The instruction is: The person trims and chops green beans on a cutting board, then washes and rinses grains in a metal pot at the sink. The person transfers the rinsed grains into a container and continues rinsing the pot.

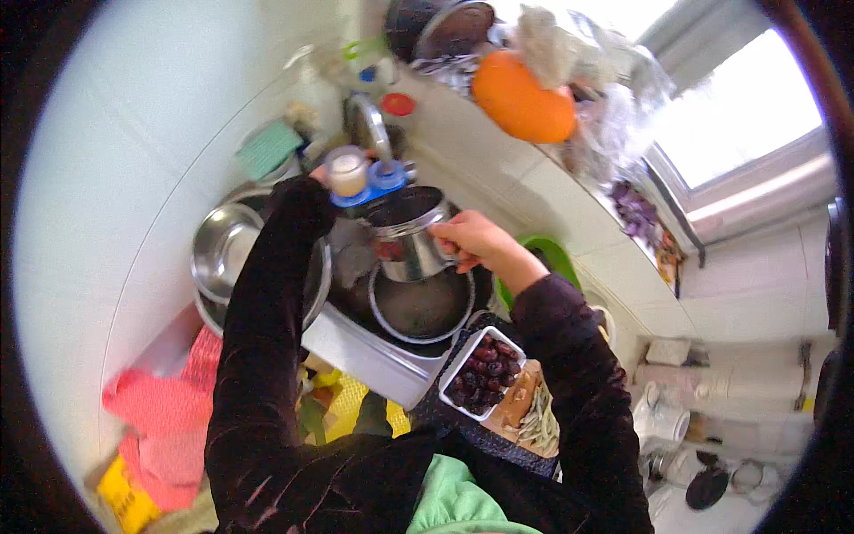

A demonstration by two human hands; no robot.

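Note:
My right hand [470, 240] grips the handle of a stainless steel pot [410, 253], which is tilted above a round basin [423, 307] in the sink. My left hand [320, 175] reaches to the blue faucet-mounted water filter [370, 190] beside the curved faucet [373, 127]; the sleeve and filter hide most of its fingers, so its grip cannot be told. The pot's dark opening lies just below the filter. On the counter near my right forearm stands a white tray of dark red fruit [484, 374], with sliced pale pieces [540, 417] on a board beside it.
Steel bowls [227, 250] stand left of the sink. A green basin [550, 257] is behind my right wrist. An orange squash [524, 100] and plastic bags [600, 87] lie on the ledge by the window. Pink cloths [160, 414] hang at the left.

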